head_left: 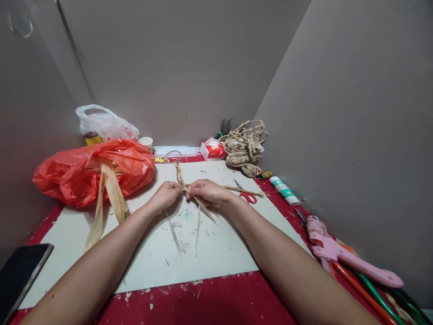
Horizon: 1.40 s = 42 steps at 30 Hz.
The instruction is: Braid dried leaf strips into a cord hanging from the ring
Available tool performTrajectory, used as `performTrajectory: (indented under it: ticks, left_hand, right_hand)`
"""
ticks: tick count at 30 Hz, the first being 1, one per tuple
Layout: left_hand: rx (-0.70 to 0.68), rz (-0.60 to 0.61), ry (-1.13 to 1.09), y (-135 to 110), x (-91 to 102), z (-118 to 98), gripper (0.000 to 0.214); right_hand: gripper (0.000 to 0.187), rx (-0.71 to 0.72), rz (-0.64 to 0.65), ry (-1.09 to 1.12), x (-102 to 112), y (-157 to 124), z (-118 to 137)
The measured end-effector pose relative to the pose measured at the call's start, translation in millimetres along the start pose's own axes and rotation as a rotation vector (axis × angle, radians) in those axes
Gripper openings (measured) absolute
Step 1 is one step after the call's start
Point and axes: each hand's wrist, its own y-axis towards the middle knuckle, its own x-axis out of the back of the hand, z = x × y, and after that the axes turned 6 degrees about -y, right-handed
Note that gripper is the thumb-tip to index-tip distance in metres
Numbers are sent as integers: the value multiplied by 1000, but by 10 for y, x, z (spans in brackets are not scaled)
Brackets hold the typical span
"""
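Note:
My left hand (168, 196) and my right hand (209, 193) meet over the white sheet (149, 257), thumbs and fingertips pinched together. Between them they grip a braided straw cord (179, 174), which runs up to a wire ring (173, 156) lying at the sheet's far edge. Loose dry straw strips (205, 210) hang from below my right fingers. Under and beyond my right hand, a twisted straw rope (248, 190) stretches to the right. It crosses red-handled scissors (248, 197) lying on the sheet.
At left a red plastic bag (71, 169) spills straw strips (114, 189); a phone (23, 275) lies nearer. Bundled straw cord (243, 146) and a tissue box (213, 150) stand at the back. A pink glue gun (358, 262) lies right. Grey walls (186, 67) enclose the red cloth (203, 302).

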Motion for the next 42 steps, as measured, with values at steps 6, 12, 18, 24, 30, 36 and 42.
performTrajectory:
  ticks: [6, 12, 18, 24, 30, 36, 42]
  left_hand:
    - [123, 23, -93, -28, -36, -61, 22]
    - [234, 107, -303, -23, -29, -77, 16]
    - [221, 13, -257, -33, -81, -97, 20]
    - [195, 41, -361, -24, -64, -68, 14]
    - [192, 123, -553, -10, -8, -9, 17]
    - [185, 138, -615, -15, -29, -5, 27]
    - [153, 113, -576, -29, 1, 14, 14]
  right_hand:
    - [17, 187, -255, -547, -99, -32, 51]
    - [23, 251, -345, -1067, -166, -118, 164]
    - [25, 209, -385, -1001, -44, -161, 190]
    - [24, 169, -384, -732, -119, -131, 202]
    - [28, 208, -433, -983, -362, -182, 209]
    - [30, 104, -499, -1261, -506, -212, 205]
    - [24, 230, -211, -1196, -501, -424, 396]
